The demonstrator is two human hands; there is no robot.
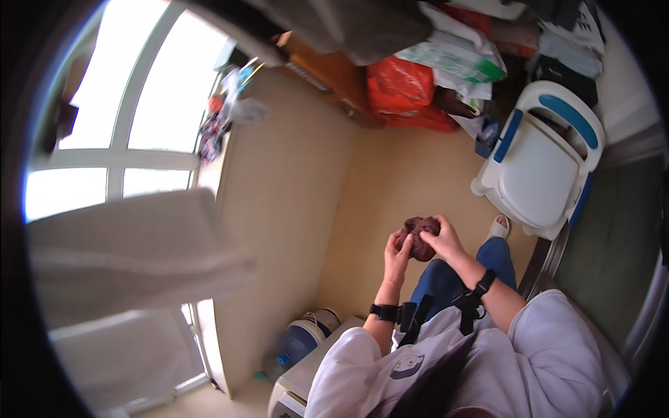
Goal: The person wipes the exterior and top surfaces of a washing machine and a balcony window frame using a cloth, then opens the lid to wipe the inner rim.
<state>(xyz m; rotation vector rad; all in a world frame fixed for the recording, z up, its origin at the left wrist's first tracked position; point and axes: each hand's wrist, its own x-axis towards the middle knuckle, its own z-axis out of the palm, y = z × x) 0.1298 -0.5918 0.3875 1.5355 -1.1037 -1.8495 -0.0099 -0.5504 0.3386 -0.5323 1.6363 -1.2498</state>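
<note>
A crumpled dark maroon cloth point(422, 245) is bunched up in front of my body, above the floor. My left hand point(398, 253) grips its near left side, the thumb pressed onto the fabric. On the other side my right hand point(443, 237) pinches the cloth between thumb and fingers. The two hands are close together with the bundle between them. What kind of cloth item it is, I cannot tell. Each wrist wears a black strap.
A white and blue plastic chair point(543, 167) stands at the right. Red plastic bags point(402, 89) sit against a brown cardboard box point(324, 78) at the back. Grey cloths point(130, 256) hang by the window on the left. A large blue bottle point(300, 337) stands beside a white appliance point(298, 384).
</note>
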